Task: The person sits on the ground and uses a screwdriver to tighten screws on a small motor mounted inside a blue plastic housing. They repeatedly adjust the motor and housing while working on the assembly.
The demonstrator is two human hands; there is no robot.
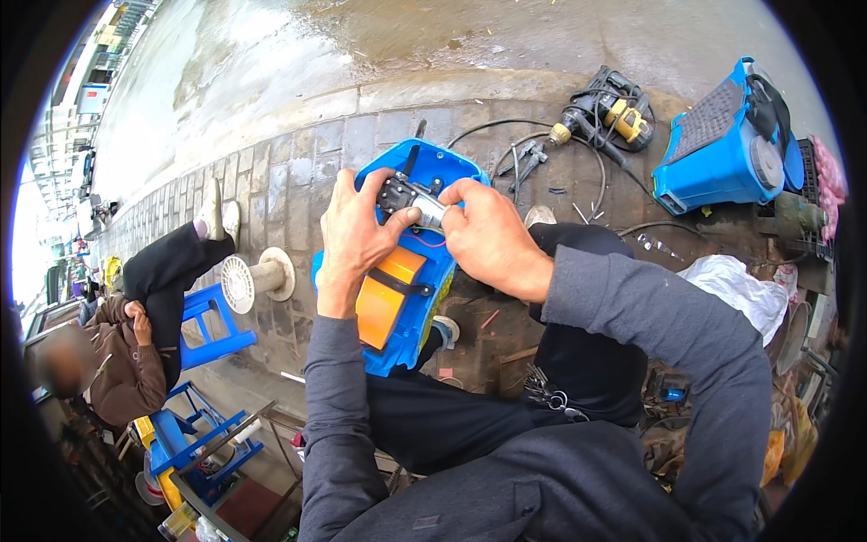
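Observation:
A blue plastic housing [440,161] rests across my lap, its open inside facing up. Strapped down by a black band in its nearer half is an orange block [381,303], apparently a battery pack. At the far half sits a small motor unit [424,210], a black head on a silver cylinder, with a thin red wire beside it. My left hand [348,237] grips the black head between thumb and fingers. From the other side, my right hand [492,237] has its fingers closed at the silver end; its fingertips are partly hidden.
Beyond my knees lie a yellow-and-black power drill [623,119] with its cord and pliers [524,164]. A blue tank [709,154] stands at far right, a white bag [736,294] nearer. Left are a cable spool [269,275], a blue stool [217,327] and a seated person [135,361].

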